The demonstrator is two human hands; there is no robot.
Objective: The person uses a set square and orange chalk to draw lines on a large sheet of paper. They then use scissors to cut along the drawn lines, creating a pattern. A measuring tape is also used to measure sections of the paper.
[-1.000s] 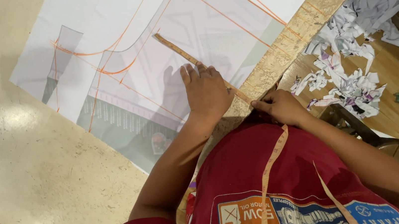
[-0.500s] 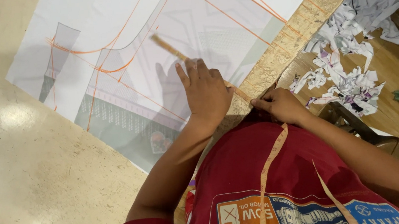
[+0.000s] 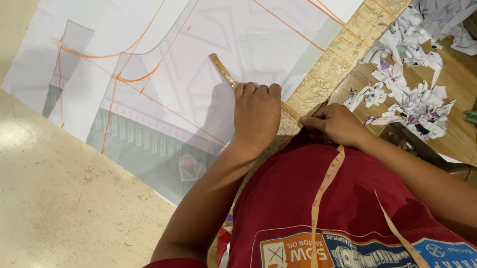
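Two hands: left hand (image 3: pixel 257 111) flat on wooden ruler (image 3: pixel 225 72), right hand (image 3: pixel 336 124) fingers pinched on its end.

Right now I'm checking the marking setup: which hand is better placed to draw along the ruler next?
Probably the right hand: it sits at the wooden ruler's near end by the table edge, fingertips pinched. The left hand lies flat on the ruler over the paper pattern.
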